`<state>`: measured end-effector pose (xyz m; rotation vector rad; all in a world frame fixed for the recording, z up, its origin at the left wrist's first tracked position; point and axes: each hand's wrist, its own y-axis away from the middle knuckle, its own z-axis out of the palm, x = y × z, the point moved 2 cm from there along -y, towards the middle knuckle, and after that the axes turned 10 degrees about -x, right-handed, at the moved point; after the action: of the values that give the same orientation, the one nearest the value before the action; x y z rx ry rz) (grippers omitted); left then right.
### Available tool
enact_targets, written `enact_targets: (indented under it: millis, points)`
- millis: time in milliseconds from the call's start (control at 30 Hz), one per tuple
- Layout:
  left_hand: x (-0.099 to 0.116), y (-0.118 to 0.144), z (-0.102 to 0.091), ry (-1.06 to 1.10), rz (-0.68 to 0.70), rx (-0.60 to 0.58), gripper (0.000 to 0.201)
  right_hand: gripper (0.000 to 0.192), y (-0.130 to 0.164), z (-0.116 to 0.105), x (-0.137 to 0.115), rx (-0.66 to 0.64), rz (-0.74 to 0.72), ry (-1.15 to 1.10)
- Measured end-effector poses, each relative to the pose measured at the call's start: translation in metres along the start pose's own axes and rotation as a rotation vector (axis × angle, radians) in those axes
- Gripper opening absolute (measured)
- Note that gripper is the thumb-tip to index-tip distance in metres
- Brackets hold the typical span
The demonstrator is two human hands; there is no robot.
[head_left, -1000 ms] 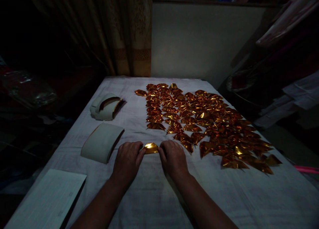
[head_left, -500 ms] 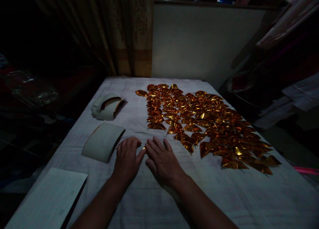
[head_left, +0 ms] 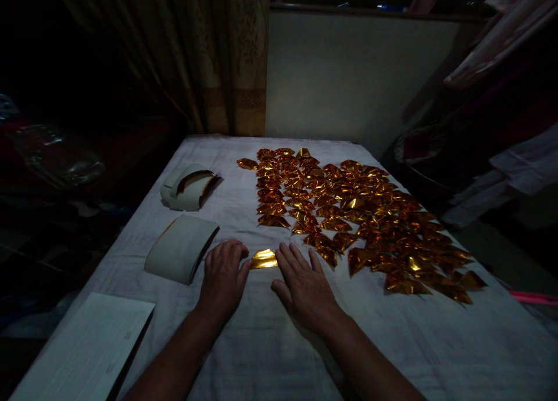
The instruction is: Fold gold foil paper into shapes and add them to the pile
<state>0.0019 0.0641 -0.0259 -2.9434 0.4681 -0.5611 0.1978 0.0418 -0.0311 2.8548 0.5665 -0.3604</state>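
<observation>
A folded strip of shiny gold foil paper (head_left: 264, 259) lies flat on the cloth between my two hands. My left hand (head_left: 223, 273) is at its left end, fingers curled down, the thumb and forefinger closing around that end. Flat over the right end rests my right hand (head_left: 305, 282), with its fingers stretched out and the thumb apart. To the right and behind spread many folded gold foil pieces (head_left: 322, 200), some in rows and others overlapping in a heap. One foil piece (head_left: 247, 164) sits apart at their far left.
Left of my hands lies a curved stack of pale sheets (head_left: 181, 250). Beyond it is another curled pale stack (head_left: 189, 187). A flat white board or booklet (head_left: 91, 348) occupies the near left corner of the cloth-covered table (head_left: 244, 343). A curtain (head_left: 231, 70) hangs behind.
My right hand has slid to the right along the foil strip, uncovering its middle. My left hand stays in nearly the same place.
</observation>
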Motion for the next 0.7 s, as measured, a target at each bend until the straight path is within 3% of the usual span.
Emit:
enact_targets:
  millis: [133,300,433,700]
  points:
    - [0.006,0.002,0.002,-0.082,0.103,0.008,0.027,0.061,0.001,0.000,0.001,0.010,-0.002,0.008]
    - [0.018,0.004,0.008,-0.156,0.364,-0.224,0.047,0.061,0.001,0.000,0.000,0.052,-0.023,0.004]
    - [0.015,0.006,0.007,-0.211,0.357,-0.277,0.054,0.061,0.002,0.001,0.002,0.031,-0.019,0.002]
    - [-0.006,0.023,0.002,-0.289,0.296,-0.228,0.054,0.063,0.001,0.000,0.002,0.015,-0.010,0.021]
